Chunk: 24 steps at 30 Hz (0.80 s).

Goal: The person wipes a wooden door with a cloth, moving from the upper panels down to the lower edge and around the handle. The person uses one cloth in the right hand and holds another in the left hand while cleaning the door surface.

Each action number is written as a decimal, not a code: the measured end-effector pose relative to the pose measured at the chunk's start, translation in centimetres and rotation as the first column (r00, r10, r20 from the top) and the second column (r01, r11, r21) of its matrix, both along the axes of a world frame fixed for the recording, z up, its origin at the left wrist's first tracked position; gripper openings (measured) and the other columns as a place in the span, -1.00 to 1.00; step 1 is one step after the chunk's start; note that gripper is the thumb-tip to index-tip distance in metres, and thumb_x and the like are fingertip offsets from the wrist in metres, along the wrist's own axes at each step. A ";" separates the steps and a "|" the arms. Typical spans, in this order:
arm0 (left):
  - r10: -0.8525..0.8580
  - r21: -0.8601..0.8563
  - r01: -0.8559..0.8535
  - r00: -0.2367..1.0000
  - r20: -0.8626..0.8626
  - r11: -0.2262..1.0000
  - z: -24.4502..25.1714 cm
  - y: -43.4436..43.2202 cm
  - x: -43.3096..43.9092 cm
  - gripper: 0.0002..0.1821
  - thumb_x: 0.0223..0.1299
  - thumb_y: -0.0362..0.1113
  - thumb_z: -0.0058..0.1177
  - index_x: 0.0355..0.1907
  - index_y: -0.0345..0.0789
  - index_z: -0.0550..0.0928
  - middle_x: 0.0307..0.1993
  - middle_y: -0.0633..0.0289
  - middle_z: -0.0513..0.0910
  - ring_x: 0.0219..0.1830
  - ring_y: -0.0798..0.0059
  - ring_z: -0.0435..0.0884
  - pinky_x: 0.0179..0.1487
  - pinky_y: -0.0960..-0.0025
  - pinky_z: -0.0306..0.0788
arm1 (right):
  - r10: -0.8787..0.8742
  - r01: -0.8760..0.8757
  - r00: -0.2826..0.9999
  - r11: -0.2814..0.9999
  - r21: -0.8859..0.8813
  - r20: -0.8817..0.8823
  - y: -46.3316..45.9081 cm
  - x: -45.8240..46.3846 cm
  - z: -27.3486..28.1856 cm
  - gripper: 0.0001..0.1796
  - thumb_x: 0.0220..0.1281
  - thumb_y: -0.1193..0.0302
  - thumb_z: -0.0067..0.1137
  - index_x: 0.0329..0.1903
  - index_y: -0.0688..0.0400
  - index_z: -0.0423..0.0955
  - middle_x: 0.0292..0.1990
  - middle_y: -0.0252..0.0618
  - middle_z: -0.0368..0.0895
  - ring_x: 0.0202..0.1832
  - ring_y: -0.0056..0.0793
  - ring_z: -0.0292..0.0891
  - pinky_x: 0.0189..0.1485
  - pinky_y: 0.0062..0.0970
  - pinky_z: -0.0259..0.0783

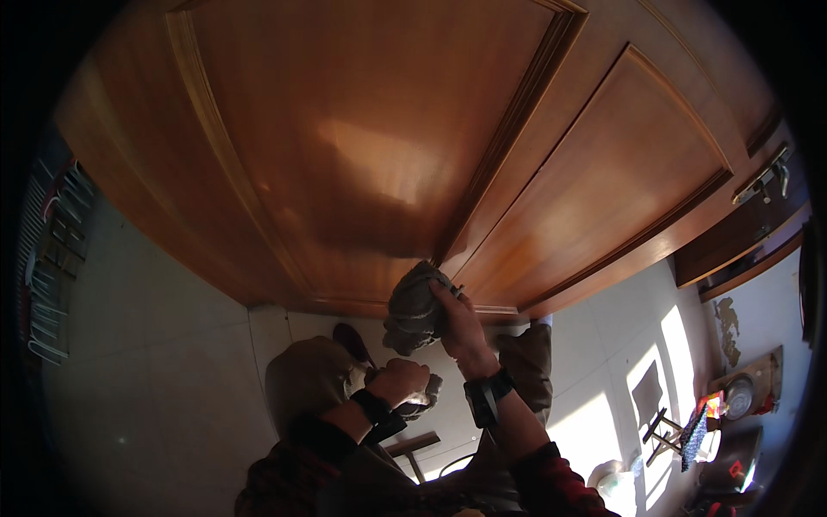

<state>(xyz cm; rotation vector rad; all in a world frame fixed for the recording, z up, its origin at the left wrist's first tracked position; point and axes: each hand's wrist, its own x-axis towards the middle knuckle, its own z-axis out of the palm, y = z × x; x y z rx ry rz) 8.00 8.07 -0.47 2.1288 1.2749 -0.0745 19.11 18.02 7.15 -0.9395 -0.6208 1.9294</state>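
Observation:
A brown wooden door (387, 116) with raised panel mouldings stands in front of me. Near its lower part, my right hand (460, 326) grips a bunched grey-brown cloth (413, 307), which lies over the lower end of the moulding; whether it presses on the wood I cannot tell. Lower and to the left, close above my bent knee, my left hand (399, 381) is closed around another greyish cloth (431, 391), partly hidden by the hand. Both wrists wear black bands.
Pale floor tiles (161, 304) lie on both sides. A metal door handle (769, 178) is at the right. Further right are a folding stool (692, 436) with a patterned seat and a plastic bag (614, 485). Metal racks or chair frames (48, 304) stand at far left.

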 end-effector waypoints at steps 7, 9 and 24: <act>0.019 0.052 -0.017 0.999 -0.038 0.999 0.6 0.0 1.0 -0.53 -0.09 0.04 0.38 -0.19 -0.24 0.69 -0.33 0.06 0.76 -0.21 0.14 0.77 -0.18 0.08 0.59 | -0.095 0.080 0.981 0.993 -0.090 -0.172 2.2 -3.3 -1.6 -0.62 0.41 0.28 0.18 0.12 0.26 0.50 0.02 -0.12 0.67 0.03 -0.22 0.63 0.16 -0.23 0.54; -0.003 0.062 0.005 1.000 -0.027 0.998 1.1 0.0 0.9 -0.51 -0.03 0.07 0.36 -0.18 -0.28 0.67 -0.34 0.03 0.74 -0.22 0.07 0.75 -0.14 0.06 0.59 | -0.111 0.092 0.973 0.991 -0.099 -0.200 2.5 -3.7 -2.2 -0.64 0.39 0.29 0.21 0.10 0.24 0.50 -0.02 -0.13 0.68 -0.01 -0.23 0.65 0.09 -0.21 0.59; -0.052 0.028 0.057 0.989 -0.139 0.998 0.1 0.2 2.7 -0.47 -0.14 0.15 0.41 -0.18 -0.20 0.73 -0.26 0.17 0.78 -0.16 0.23 0.78 -0.19 0.01 0.60 | -0.170 0.145 0.967 0.979 -0.141 -0.187 4.0 -4.9 -4.5 -0.63 0.38 0.29 0.20 0.12 0.23 0.49 -0.07 -0.14 0.68 -0.06 -0.23 0.66 0.07 -0.24 0.60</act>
